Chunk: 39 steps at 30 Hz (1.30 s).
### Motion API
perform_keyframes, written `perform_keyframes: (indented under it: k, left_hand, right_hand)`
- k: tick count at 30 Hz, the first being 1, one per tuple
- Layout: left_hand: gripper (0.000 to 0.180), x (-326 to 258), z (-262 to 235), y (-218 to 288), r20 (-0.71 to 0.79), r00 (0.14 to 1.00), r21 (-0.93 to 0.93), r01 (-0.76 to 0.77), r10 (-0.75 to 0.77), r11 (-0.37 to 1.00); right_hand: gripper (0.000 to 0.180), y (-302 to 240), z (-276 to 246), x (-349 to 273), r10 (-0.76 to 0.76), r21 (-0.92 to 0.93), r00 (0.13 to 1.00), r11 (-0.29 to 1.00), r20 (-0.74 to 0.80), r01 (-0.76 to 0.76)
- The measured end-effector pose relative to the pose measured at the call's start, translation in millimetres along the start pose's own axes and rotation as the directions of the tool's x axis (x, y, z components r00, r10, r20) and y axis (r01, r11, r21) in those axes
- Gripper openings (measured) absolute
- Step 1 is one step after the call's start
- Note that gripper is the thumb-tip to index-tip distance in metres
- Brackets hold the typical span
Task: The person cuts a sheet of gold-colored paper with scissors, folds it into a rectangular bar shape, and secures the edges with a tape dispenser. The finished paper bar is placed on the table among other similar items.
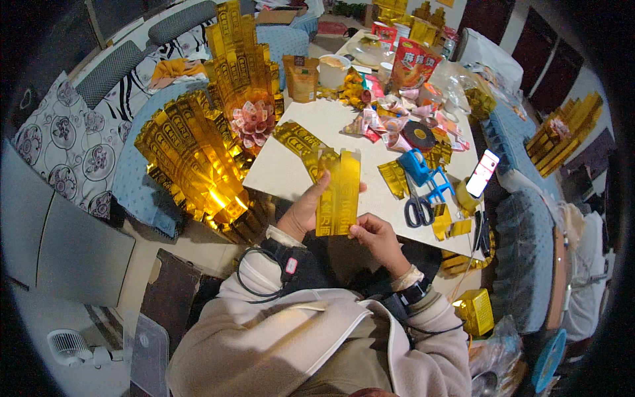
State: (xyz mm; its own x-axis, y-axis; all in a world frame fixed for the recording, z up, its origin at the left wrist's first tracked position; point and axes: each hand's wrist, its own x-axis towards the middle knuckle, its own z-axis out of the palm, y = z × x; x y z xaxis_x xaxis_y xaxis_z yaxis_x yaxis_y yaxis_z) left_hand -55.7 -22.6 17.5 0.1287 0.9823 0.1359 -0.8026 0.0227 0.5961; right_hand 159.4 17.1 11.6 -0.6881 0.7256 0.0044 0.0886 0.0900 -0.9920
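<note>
Between my two hands is a gold foil paper strip point(337, 198), folded lengthwise and printed with characters, held upright over the near edge of the table. My left hand point(307, 204) is closed on its left side, thumb across the front. At its lower right corner, my right hand point(378, 239) pinches the edge between thumb and fingers. Just behind the held piece lie more gold foil strips point(291, 141) on the white table point(271, 171). To the right are black-handled scissors point(419, 212) and a blue tape dispenser point(423, 173).
Tall gold foil stacks point(192, 159) stand at the left, one bearing a pink paper flower point(253, 119). A lit phone point(483, 173) is at the table's right edge. Folded pink papers point(390, 119), a dark tape roll point(419, 135) and a red food packet point(415, 63) crowd the far side.
</note>
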Motion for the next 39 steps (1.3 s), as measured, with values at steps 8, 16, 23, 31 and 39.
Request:
perform_keyframes:
  k: [8, 16, 23, 31, 39]
  left_hand:
    - [0.066, -34, 4, -17, 0.041, 0.984, 0.002, 0.171, -0.171, 0.985]
    - [0.048, -56, 22, -25, -0.063, 0.985, 0.287, 0.174, -0.163, 0.942]
    - [0.045, -53, 16, -39, -0.033, 0.961, 0.211, 0.276, -0.276, 0.938]
    - [0.056, -46, 7, -63, -0.142, 0.917, 0.44, 0.396, -0.373, 0.806]
    - [0.064, -39, 7, -64, -0.081, 0.853, 0.518, 0.478, -0.516, 0.709]
  right_hand:
    - [0.048, -63, -3, -12, -0.457, -0.566, 0.878, 0.765, -0.139, 0.309]
    - [0.051, -71, 12, -6, -0.484, -0.468, 0.87, 0.793, -0.096, 0.39]
    - [0.03, -52, -6, -7, -0.366, -0.412, 0.928, 0.859, -0.076, 0.305]
    - [0.021, -39, -33, -2, -0.279, -0.503, 0.943, 0.798, 0.18, 0.332]
    - [0.023, -20, -53, 4, 0.151, -0.227, 0.911, 0.972, 0.385, -0.066]
